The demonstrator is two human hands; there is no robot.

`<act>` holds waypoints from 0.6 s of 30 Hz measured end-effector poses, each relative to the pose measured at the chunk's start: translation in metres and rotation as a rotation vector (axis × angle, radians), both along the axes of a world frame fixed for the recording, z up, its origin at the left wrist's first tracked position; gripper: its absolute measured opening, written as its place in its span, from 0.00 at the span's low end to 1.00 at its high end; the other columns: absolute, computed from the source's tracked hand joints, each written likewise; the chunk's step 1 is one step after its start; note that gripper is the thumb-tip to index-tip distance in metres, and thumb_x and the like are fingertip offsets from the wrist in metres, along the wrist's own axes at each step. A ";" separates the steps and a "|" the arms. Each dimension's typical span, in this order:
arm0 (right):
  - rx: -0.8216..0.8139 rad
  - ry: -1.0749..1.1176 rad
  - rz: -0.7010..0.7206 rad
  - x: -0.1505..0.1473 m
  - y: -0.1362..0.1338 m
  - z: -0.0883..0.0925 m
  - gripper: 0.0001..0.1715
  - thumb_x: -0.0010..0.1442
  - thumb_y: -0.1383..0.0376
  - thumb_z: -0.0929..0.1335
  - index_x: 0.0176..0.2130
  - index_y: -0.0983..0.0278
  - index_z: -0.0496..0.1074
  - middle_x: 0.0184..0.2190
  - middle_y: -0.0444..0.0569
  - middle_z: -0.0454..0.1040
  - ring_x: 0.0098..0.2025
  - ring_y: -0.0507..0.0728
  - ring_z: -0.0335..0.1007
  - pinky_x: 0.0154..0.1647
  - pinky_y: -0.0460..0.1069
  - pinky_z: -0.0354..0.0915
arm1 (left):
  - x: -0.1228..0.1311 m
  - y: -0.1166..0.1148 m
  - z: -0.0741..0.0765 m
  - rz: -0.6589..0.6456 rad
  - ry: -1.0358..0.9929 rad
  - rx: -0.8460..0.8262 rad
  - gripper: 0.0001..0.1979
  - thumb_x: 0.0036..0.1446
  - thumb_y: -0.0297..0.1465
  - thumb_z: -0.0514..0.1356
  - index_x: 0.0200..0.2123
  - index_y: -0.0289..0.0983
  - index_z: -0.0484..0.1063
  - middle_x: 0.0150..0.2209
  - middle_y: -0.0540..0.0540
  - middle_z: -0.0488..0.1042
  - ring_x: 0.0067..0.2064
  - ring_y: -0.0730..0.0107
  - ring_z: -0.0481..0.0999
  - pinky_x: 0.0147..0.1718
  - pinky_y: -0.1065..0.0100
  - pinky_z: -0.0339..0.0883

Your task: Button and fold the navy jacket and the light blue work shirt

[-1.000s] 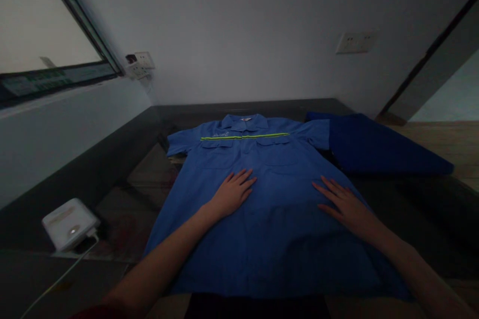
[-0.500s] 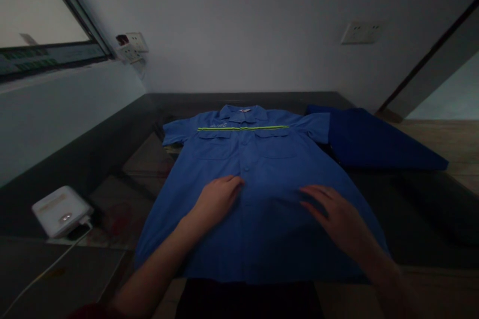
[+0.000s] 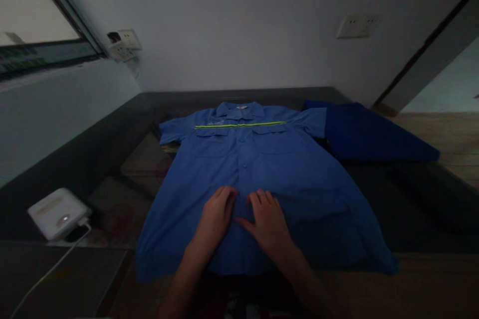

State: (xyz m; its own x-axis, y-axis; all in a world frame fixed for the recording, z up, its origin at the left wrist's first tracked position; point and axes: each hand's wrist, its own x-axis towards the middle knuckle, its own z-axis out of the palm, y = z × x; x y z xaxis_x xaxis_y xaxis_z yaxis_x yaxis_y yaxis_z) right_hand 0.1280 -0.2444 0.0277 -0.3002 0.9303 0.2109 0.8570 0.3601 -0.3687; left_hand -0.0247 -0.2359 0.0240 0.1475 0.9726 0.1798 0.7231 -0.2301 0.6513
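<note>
A blue short-sleeved work shirt [image 3: 292,179] with a yellow-green chest stripe lies spread face up on a dark table [image 3: 123,199], collar away from me. My left hand [image 3: 216,216] rests flat on the shirt's lower middle, fingers together and stretched forward. My right hand [image 3: 266,221] lies flat right beside it on the button line, fingers out, thumb toward the left hand. Neither hand holds anything.
A darker blue folded garment [image 3: 370,137] lies at the shirt's right sleeve. A white device [image 3: 58,213] with a white cable sits at the table's left edge. Wall sockets [image 3: 121,45] hang at the back left corner, another socket plate [image 3: 357,26] at the right.
Both hands have slid down the shirt toward me and drawn together at its centre; the right hand moved far to the left. The view has also shifted slightly.
</note>
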 end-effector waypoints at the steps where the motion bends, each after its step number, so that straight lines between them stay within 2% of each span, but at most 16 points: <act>1: -0.025 -0.010 0.000 0.000 0.000 0.000 0.14 0.53 0.59 0.73 0.36 0.62 0.67 0.37 0.52 0.72 0.41 0.63 0.67 0.40 0.56 0.64 | 0.000 0.001 0.000 -0.006 0.010 -0.001 0.09 0.62 0.26 0.48 0.37 0.37 0.68 0.37 0.44 0.73 0.39 0.64 0.73 0.42 0.63 0.67; 4: -0.083 0.027 0.018 0.003 0.002 0.004 0.08 0.55 0.66 0.70 0.37 0.64 0.68 0.38 0.51 0.72 0.42 0.61 0.67 0.44 0.55 0.63 | 0.001 0.003 -0.001 -0.028 0.055 -0.001 0.07 0.60 0.25 0.51 0.34 0.37 0.68 0.36 0.44 0.72 0.38 0.64 0.73 0.40 0.64 0.67; 8: -0.107 0.117 -0.023 0.011 0.006 0.006 0.07 0.57 0.72 0.66 0.39 0.65 0.69 0.38 0.52 0.73 0.43 0.60 0.68 0.45 0.53 0.64 | 0.006 0.005 0.003 -0.036 0.118 -0.018 0.05 0.59 0.26 0.53 0.35 0.38 0.68 0.36 0.46 0.71 0.37 0.65 0.72 0.39 0.65 0.67; 13: -0.106 0.175 -0.059 0.017 0.011 0.002 0.08 0.59 0.73 0.63 0.36 0.65 0.71 0.36 0.52 0.74 0.41 0.59 0.70 0.44 0.53 0.64 | 0.010 0.001 0.012 -0.028 0.151 -0.079 0.04 0.60 0.27 0.54 0.38 0.37 0.68 0.38 0.45 0.70 0.39 0.64 0.72 0.41 0.63 0.67; 18: -0.108 0.187 -0.026 0.017 0.011 -0.001 0.07 0.58 0.72 0.66 0.37 0.65 0.72 0.37 0.51 0.74 0.41 0.59 0.69 0.44 0.53 0.64 | 0.011 -0.002 0.010 -0.029 0.195 -0.084 0.03 0.58 0.27 0.56 0.37 0.37 0.67 0.39 0.45 0.70 0.42 0.63 0.71 0.42 0.62 0.67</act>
State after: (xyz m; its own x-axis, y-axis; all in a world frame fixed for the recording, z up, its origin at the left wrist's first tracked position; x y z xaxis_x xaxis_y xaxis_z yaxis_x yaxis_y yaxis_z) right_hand 0.1449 -0.2337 0.0264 -0.2409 0.9573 0.1598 0.7785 0.2889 -0.5572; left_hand -0.0135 -0.2379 0.0337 0.1998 0.9777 0.0640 0.8313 -0.2037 0.5172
